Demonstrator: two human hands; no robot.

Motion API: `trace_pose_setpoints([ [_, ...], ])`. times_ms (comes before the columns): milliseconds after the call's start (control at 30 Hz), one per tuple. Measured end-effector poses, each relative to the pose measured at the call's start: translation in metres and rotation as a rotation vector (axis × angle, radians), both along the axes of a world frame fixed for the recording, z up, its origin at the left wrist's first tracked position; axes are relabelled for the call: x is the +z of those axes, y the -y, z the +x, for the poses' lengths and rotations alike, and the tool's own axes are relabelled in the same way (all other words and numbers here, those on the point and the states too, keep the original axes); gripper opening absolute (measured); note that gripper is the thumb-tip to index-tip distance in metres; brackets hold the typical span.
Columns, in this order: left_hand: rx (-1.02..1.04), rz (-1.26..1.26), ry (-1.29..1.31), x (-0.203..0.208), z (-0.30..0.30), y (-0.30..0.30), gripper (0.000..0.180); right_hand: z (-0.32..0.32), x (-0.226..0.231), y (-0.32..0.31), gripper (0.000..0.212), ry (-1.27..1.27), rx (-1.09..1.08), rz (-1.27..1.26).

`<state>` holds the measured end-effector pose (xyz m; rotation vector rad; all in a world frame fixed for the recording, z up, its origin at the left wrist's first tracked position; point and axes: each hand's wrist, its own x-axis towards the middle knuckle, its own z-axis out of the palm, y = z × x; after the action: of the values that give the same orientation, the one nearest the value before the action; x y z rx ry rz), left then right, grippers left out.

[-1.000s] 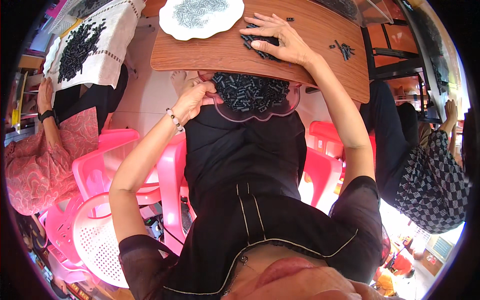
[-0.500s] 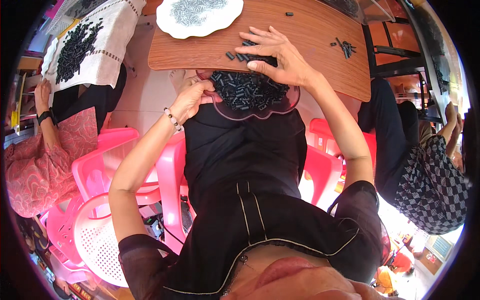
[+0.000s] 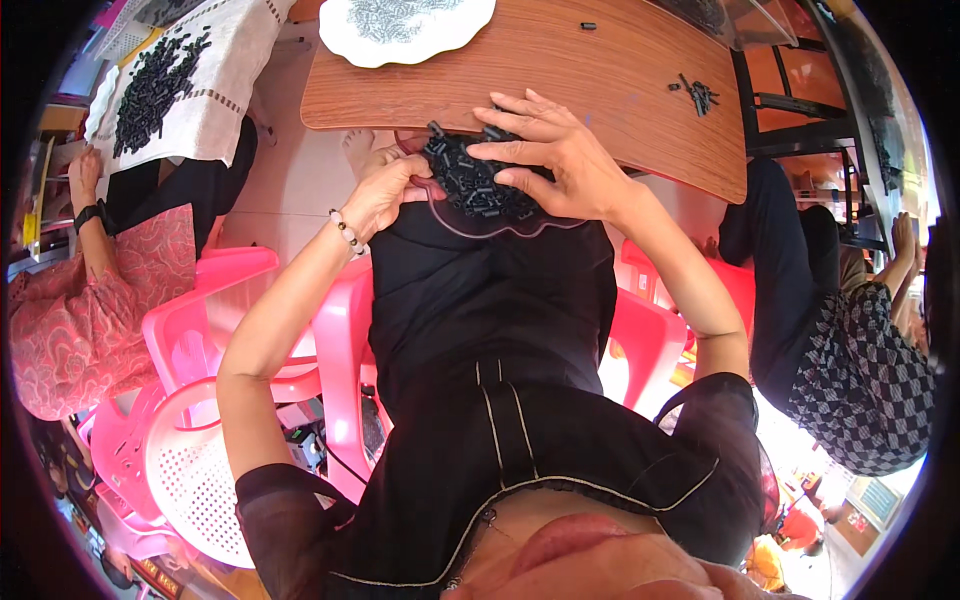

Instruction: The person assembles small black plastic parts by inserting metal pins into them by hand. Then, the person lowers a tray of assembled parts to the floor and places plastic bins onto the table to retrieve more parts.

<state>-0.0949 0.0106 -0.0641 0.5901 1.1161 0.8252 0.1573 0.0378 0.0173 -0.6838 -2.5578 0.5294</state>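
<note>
left hand (image 3: 385,190): pinching the rim of the clear scalloped tray (image 3: 560,222), about 9 o'clock on it, probably steadying it under the table's edge so it catches whatever drops off

right hand (image 3: 560,160): fingers spread wide, cupped over the small black pieces (image 3: 470,180), holding nothing; it lies right at the lip of the wooden table (image 3: 560,70)

tray spot: on the lap, tucked against the table's near edge

vs a second ago: that hand was flat up on the tabletop over a scattered bunch; now it's pulled back to the edge and the pile looks fuller

other stuff: white plate (image 3: 405,20) at 12 o'clock, a few strays (image 3: 695,95) toward 2, pink chair (image 3: 250,310) at 8
</note>
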Motion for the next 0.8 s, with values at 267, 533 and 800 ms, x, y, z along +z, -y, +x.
trace_pose_setpoints([
  [267,-0.048,-0.016,-0.028,-0.013,-0.01,-0.002,0.026,-0.001,0.008,0.01,0.036,0.018,0.044,-0.031],
  [533,-0.022,0.021,-0.015,-0.008,-0.008,0.001,0.019,0.01,0.021,-0.013,0.035,-0.265,-0.036,-0.359],
  [800,-0.046,-0.001,-0.05,-0.003,-0.008,0.001,0.018,0.041,0.035,-0.08,0.049,-0.279,-0.389,-0.404],
])
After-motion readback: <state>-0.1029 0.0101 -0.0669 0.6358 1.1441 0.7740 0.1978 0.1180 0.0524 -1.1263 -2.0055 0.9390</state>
